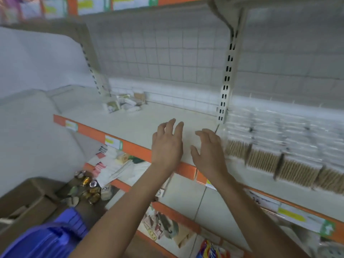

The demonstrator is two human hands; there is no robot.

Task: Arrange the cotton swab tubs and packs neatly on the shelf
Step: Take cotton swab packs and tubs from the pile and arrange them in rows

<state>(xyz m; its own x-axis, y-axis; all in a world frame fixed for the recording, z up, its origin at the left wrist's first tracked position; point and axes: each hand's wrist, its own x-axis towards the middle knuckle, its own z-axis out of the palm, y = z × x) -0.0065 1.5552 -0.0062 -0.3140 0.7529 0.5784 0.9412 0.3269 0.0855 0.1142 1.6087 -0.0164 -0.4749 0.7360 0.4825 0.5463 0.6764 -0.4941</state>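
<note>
A cream shelf point(130, 123) with an orange front edge point(135, 148) slants from the left of the frame down to the lower right. It is backed by a wire grid point(167, 53) and a slotted upright point(228, 75) right of centre. The cotton swab packs point(279, 161) stand at the right of the frame, past the upright, in a row that follows the front edge toward the lower right. Their tan sticks show as fine lines running up and down, with the clear upper parts behind. A small heap of packs point(124, 104) lies at the back of the shelf, left of centre, at mixed angles. The left hand point(167, 146) and right hand point(208, 151) are at the centre over the front edge, side by side but not touching, fingers spread and holding nothing. Whether they touch the shelf cannot be told. The whole picture is blurred, so labels and pack shapes are unreadable, and the row is cut off at the right edge. Mixed goods point(115, 164) lie on a lower shelf, with a cardboard box point(24, 202) at the lower left.
</note>
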